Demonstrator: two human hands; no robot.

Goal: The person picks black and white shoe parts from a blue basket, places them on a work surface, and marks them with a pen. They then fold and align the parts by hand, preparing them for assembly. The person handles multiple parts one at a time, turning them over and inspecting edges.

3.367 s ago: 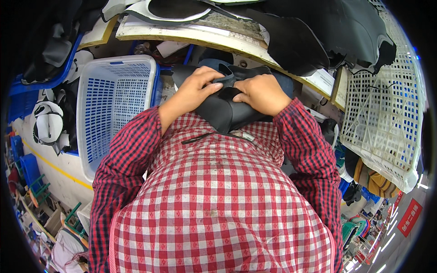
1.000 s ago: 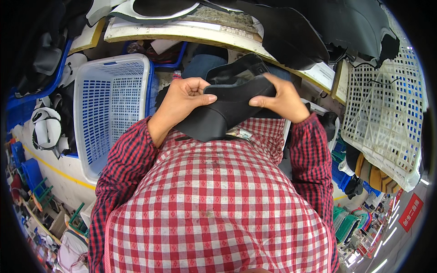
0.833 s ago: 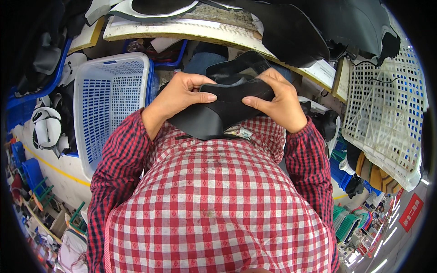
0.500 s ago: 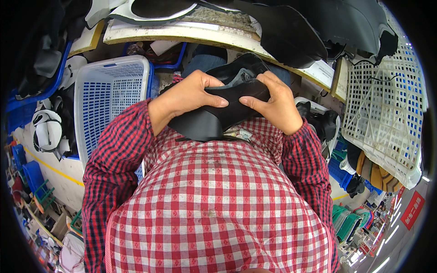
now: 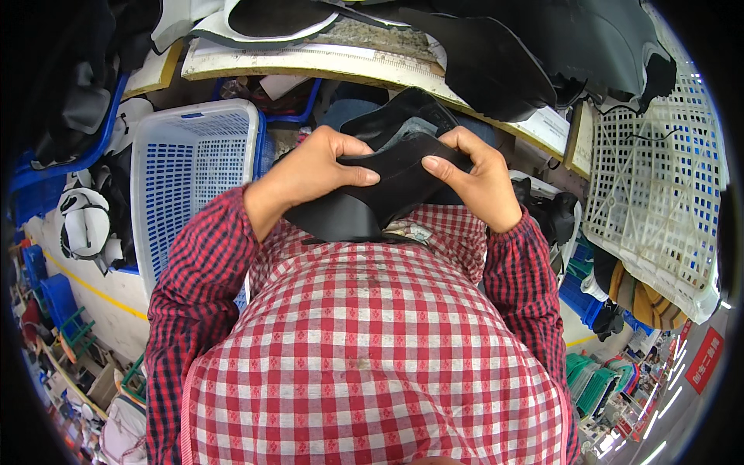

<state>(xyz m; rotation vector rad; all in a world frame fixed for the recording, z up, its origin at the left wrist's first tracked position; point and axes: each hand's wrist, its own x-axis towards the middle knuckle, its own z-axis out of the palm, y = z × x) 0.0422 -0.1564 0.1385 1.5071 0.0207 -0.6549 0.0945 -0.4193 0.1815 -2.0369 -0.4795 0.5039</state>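
Observation:
A black leather-like shoe upper [image 5: 395, 180] with a grey lining showing in its opening hangs between my hands, just above my lap. My left hand [image 5: 318, 169] pinches its left edge, thumb on the near face and fingers tucked over the rim. On the opposite side, my right hand [image 5: 482, 180] grips the rim, with its thumb on the outer face and its fingers bent behind. The lower left part of the piece flares out over my checked apron [image 5: 372, 333].
Ahead is a worktop edge [image 5: 310, 63] with large black pieces [image 5: 496, 58] lying across it. A white basket [image 5: 194, 155] stands at left, and a white perforated crate [image 5: 659, 170] at right. Black and white pieces [image 5: 84, 225] sit at the far left.
My right thumb has shifted slightly right along the upper, and my right hand sits a little lower. The left hand keeps its pinch, with its thumb a little further left.

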